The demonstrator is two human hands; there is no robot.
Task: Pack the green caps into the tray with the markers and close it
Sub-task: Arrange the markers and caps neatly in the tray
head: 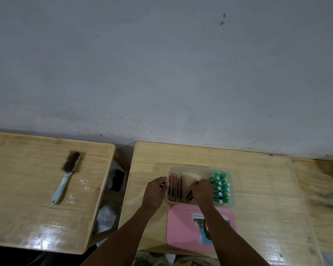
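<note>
A pale translucent tray (188,167) sits on the middle wooden table. Several red and dark markers (175,187) lie in its left part. Several green caps (220,187) stand packed in rows along its right side. My left hand (155,191) grips the tray's left rim. My right hand (202,191) is inside the tray, its fingers closed around dark markers (189,194) near the middle. A pink lid (181,227) with a picture sticker lies flat just in front of the tray, partly under my right forearm.
A brush (66,174) with brown bristles and a light blue handle lies on the left table. A gap between the two tables shows dark and white items (116,179) below. A third wooden surface (319,198) adjoins on the right. A grey wall stands behind.
</note>
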